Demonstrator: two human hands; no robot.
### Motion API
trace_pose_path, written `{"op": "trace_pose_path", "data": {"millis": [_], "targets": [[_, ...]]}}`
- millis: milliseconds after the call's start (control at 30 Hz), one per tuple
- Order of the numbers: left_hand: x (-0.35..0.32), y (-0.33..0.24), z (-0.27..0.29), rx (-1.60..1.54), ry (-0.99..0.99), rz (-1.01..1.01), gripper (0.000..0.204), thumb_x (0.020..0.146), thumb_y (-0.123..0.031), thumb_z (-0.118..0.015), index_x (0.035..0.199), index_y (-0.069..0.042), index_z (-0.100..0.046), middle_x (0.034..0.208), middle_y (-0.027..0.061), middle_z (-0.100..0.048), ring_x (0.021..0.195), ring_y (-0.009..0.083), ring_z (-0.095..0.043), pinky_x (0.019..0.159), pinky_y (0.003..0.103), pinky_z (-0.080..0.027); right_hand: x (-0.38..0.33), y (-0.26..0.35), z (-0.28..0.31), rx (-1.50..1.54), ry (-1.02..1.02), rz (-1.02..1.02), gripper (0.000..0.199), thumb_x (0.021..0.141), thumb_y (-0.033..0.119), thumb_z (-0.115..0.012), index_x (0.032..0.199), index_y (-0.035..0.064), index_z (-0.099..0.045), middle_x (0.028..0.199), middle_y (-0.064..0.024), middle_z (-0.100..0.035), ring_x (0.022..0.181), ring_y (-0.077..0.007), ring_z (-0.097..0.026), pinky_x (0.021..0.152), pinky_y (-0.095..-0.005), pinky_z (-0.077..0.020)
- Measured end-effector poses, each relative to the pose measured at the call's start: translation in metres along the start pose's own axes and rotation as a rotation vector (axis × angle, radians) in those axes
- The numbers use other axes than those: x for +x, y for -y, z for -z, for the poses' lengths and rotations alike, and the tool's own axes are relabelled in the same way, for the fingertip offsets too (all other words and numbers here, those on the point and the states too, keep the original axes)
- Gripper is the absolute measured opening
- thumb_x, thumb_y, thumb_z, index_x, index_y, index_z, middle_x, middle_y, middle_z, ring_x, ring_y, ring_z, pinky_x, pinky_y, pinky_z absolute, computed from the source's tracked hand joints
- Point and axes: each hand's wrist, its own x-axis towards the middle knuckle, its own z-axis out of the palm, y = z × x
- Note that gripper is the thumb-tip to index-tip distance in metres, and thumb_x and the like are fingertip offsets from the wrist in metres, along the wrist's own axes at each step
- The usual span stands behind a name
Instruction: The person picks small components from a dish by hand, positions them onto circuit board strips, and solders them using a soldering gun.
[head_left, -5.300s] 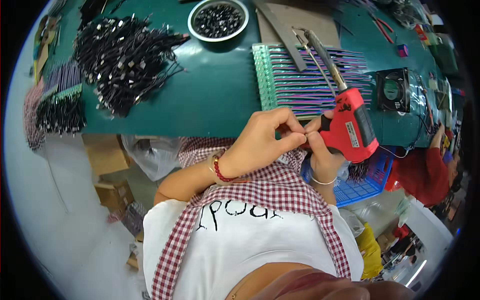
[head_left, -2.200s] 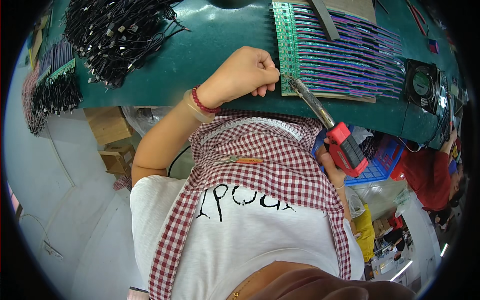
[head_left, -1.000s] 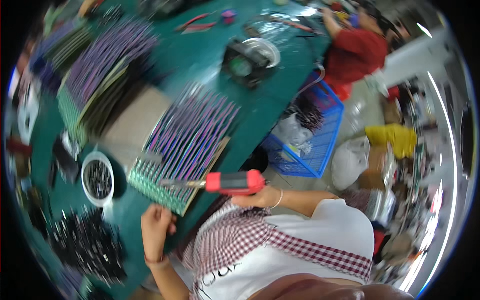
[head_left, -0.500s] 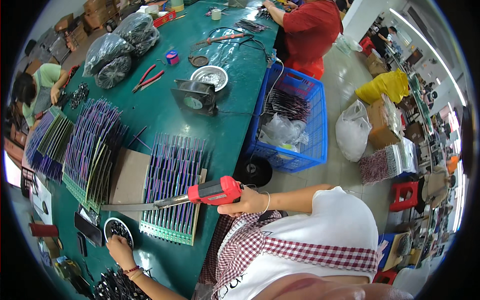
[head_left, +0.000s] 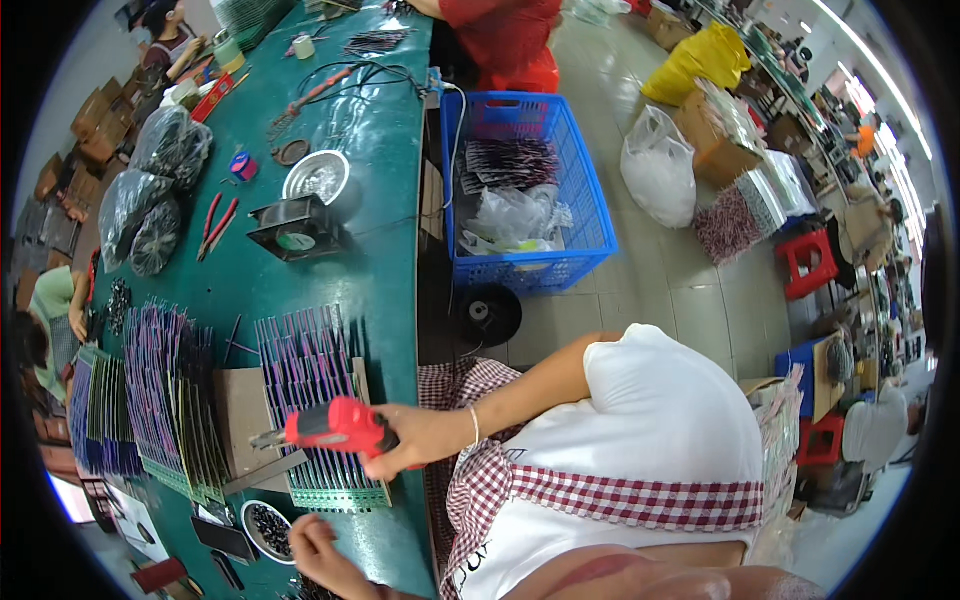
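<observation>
My right hand (head_left: 425, 440) is wrapped round the handle of a red-and-black power tool (head_left: 335, 425) with a short metal nose. The tool hangs over a row of green circuit boards (head_left: 335, 497) with purple-and-dark wires laid side by side. A flat metal strip (head_left: 265, 472) crosses the lower left of that row. Beside a white bowl (head_left: 249, 528) of small black parts (head_left: 272, 530), my left hand (head_left: 322, 553) has its fingers curled together. Whatever they may hold is too small to make out.
More wired boards (head_left: 175, 400) stand in bundles at left, next to a brown board (head_left: 238, 400). Beyond lie a black fan (head_left: 297, 232), red-handled pliers (head_left: 217, 228) and black bags (head_left: 140, 210). A blue crate (head_left: 535, 265) stands right of the table. Co-workers sit at the far end and left.
My left hand has lifted out of the bowl and moved right, toward me. The tool in my right hand has shifted left over the boards. The whole view has turned.
</observation>
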Motion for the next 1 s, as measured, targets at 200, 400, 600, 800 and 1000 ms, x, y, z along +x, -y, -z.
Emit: {"op": "trace_pose_path", "data": {"millis": [200,400,600,800,1000], "targets": [[-0.025,-0.068,-0.079,-0.458,-0.098,-0.025,0.007,0.087,-0.002,-0.05,0.081,0.001,-0.049,0.07,0.0031,-0.048,0.057,0.0085,-0.043,0.053,0.021,-0.037,-0.006,0.009,-0.014,-0.18,0.044,0.203,0.043,0.072,0.013,-0.064,0.111,0.0035,-0.047,0.081,-0.0072,-0.059,0.076,-0.0179,-0.058,0.068,-0.031,-0.0439],[-0.031,-0.069,-0.087,-0.553,-0.071,0.003,0.008,0.086,-0.007,-0.049,0.083,-0.001,-0.052,0.078,0.0092,-0.058,0.067,0.0146,-0.053,0.061,0.026,-0.044,-0.014,0.018,-0.012,-0.445,0.076,0.221,0.044,0.069,0.006,-0.058,0.111,0.002,-0.045,0.086,-0.0164,-0.06,0.08,-0.0324,-0.06,0.069,-0.0376,-0.0451],[-0.034,-0.062,-0.077,-0.381,0.135,0.018,0.018,0.089,-0.014,-0.05,0.093,0.002,-0.056,0.072,0.0071,-0.059,0.067,0.0129,-0.054,0.065,0.026,-0.045,-0.016,0.004,-0.012,-0.414,-0.031,0.256,0.038,0.068,0.004,-0.058,0.104,0.0037,-0.048,0.07,-0.0153,-0.059,0.069,-0.0313,-0.059,0.061,-0.0366,-0.0427],[-0.04,-0.063,-0.05,-0.183,0.263,0.142,0.02,0.088,-0.016,-0.054,0.096,0.003,-0.058,0.076,0.0075,-0.06,0.073,0.0121,-0.055,0.07,0.026,-0.046,-0.007,-0.006,-0.027,-0.397,0.112,0.176,0.042,0.066,0.004,-0.059,0.107,0.0039,-0.047,0.078,-0.0157,-0.06,0.076,-0.032,-0.06,0.065,-0.0376,-0.0442],[-0.056,-0.041,-0.053,-0.178,0.077,0.112,0.01,0.084,-0.003,-0.052,0.075,0.001,-0.052,0.057,0.0018,-0.053,0.053,0.0063,-0.048,0.047,0.023,-0.038,-0.008,-0.01,-0.032,-0.458,0.079,0.245,0.036,0.072,0.014,-0.067,0.104,0.0038,-0.054,0.087,-0.0153,-0.062,0.079,-0.0276,-0.063,0.07,-0.0337,-0.0483]]}}
